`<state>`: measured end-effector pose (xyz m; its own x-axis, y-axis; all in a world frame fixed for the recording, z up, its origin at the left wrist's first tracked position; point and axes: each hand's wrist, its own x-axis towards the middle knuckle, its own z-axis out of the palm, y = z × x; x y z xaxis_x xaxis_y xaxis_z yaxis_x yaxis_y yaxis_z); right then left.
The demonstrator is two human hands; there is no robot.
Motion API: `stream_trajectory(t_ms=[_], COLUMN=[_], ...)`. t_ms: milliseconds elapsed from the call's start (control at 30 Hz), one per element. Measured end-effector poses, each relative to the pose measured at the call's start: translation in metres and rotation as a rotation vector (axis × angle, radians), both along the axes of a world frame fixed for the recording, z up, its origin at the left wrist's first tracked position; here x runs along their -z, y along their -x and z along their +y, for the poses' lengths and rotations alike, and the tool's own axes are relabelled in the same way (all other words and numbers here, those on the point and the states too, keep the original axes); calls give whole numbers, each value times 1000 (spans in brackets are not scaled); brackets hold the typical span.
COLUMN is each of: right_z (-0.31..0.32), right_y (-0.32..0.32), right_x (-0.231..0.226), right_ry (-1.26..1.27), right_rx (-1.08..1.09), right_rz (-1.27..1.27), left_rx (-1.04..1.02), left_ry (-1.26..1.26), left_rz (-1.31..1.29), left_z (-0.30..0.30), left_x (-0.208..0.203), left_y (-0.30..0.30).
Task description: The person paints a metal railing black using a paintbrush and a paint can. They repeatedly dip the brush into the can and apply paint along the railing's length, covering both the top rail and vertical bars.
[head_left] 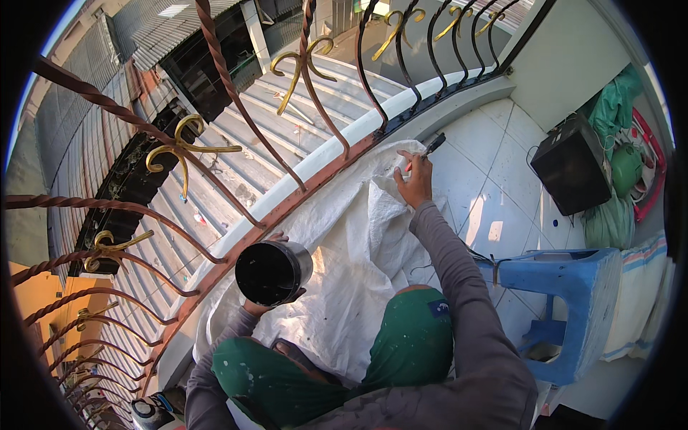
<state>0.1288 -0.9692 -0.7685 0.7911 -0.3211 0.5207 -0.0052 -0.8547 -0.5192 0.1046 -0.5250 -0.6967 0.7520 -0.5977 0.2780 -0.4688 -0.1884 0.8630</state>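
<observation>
My left hand [256, 308] is wrapped round a can [304, 265] with a dark, wet-looking inside, held above my lap close to the railing. Farther out to the right, my right hand [416, 183] is closed on a paintbrush [434, 144] with dark bristles and a reddish handle. The hand is over the far end of a crumpled white sheet [351, 236]; I cannot tell whether the fingers also pinch its edge. Beside the sheet runs a curved railing of twisted bars, reddish brown [236, 193] on the near left and glossy black [408, 72] at the far right, with gold scroll ornaments [180, 148].
A blue plastic stool [566, 276] stands at my right on the white tiled floor [494, 193]. Behind it are a black box [571, 165], green plastic bags [609, 228] and a pale sack [638, 301]. Past the railing lies a corrugated roof [215, 179]. A container [147, 412] sits at lower left.
</observation>
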Motion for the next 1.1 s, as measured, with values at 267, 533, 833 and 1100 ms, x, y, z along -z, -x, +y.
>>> stream_trajectory(t_ms=[267,533,833,1100], right_z=[34,188,209,171], right_y=[-15,-66,-81,-97], right_x=[-210,-383,-420,-420], right_ry=[-87,355,-81,-706], right_rx=[-136,-356,-771,-1428], right_rz=[-309,179,89,-121], left_rx=[139,77,-195,-495], left_ry=[-4,121,-168,-228], left_rz=[361,333,192,-4], left_z=[27,50,68,60], left_x=[-34,-144,-171,-216], left_y=[-9,-18,16,54])
